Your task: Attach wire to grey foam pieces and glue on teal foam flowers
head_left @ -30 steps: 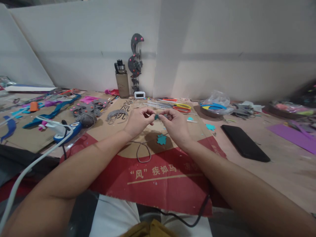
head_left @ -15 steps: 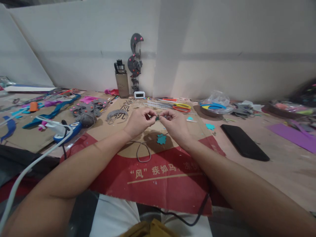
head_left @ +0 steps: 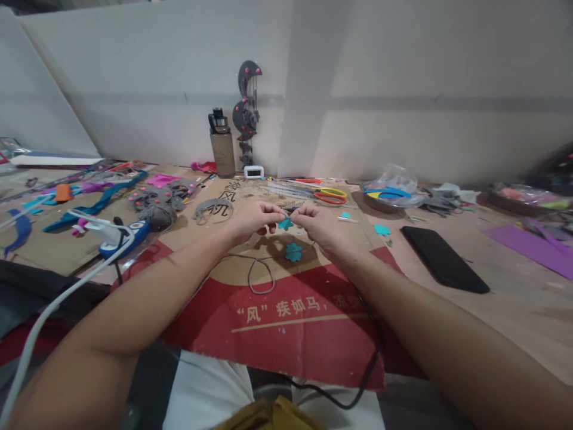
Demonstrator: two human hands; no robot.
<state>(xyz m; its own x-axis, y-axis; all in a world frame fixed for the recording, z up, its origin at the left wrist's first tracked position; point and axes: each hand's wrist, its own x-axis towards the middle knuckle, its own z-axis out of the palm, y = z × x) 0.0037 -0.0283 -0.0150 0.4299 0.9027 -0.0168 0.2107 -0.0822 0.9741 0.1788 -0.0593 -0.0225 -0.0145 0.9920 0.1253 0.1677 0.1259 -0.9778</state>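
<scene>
My left hand [head_left: 256, 221] and my right hand [head_left: 314, 224] meet over the cardboard, thumbs and fingers pinched together. Between the fingertips is a thin grey cord, with a small teal flower-shaped cutout [head_left: 285, 224] just below. Exactly how cord and cutout join is too small to make out. A second teal flower-shaped cutout [head_left: 293, 252] lies beneath my hands, with cord across it. More of the grey cord [head_left: 262, 292] makes a loop on the red part of the cardboard sheet [head_left: 308, 352].
Behind my hands lie yellow-and-red scissors [head_left: 330, 196]. A bottle [head_left: 222, 152] and a small white clock [head_left: 253, 172] stand by the wall. On the right are a black phone [head_left: 443, 258] and a bowl [head_left: 389, 200]; leftward, a blue power strip [head_left: 128, 239] with a white cable.
My fingers have shifted slightly and the left ones have spread forward a little. The teal cutout between them now shows its flat face, where before only a dark bit was visible.
</scene>
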